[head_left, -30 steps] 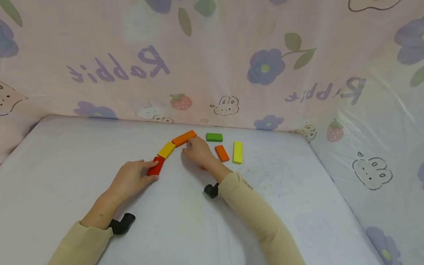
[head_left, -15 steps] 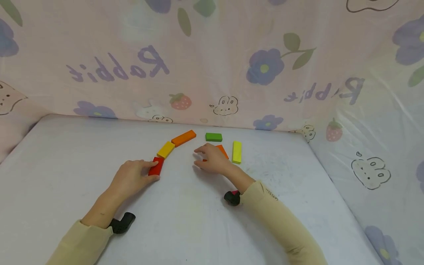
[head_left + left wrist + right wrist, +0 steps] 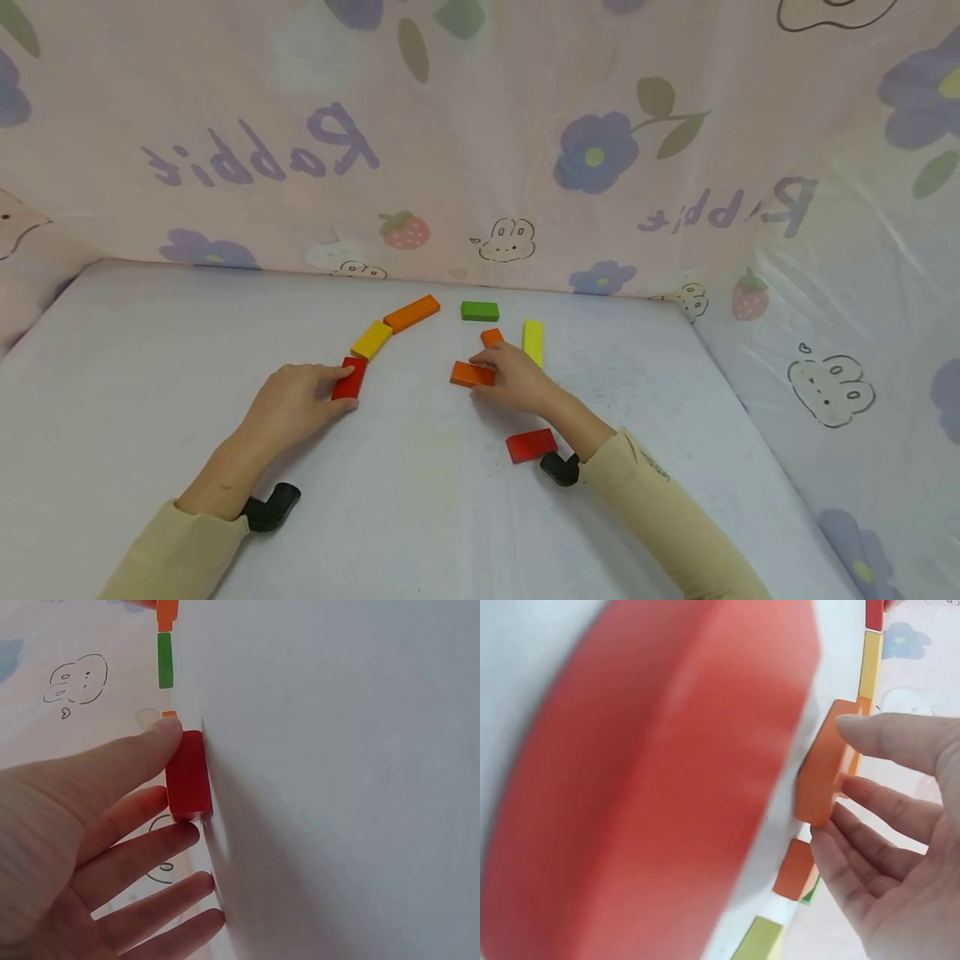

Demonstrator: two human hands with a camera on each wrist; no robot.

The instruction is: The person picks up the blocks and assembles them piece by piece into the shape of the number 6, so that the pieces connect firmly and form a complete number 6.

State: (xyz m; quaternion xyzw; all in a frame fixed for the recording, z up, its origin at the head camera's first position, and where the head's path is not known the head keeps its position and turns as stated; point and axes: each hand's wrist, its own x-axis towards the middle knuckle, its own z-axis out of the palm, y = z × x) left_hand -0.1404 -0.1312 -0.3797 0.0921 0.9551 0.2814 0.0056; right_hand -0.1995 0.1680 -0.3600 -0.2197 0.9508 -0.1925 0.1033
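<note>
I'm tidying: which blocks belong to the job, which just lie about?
Apparently in use:
red block in left hand
adjoining yellow block
row's orange block
orange block at right hand

Loose, perhaps spare:
green block
lime block
other red block
partly hidden orange block

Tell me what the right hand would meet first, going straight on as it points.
Probably the front orange block, right where the right hand reaches; whether they already touch is hard to tell.
</note>
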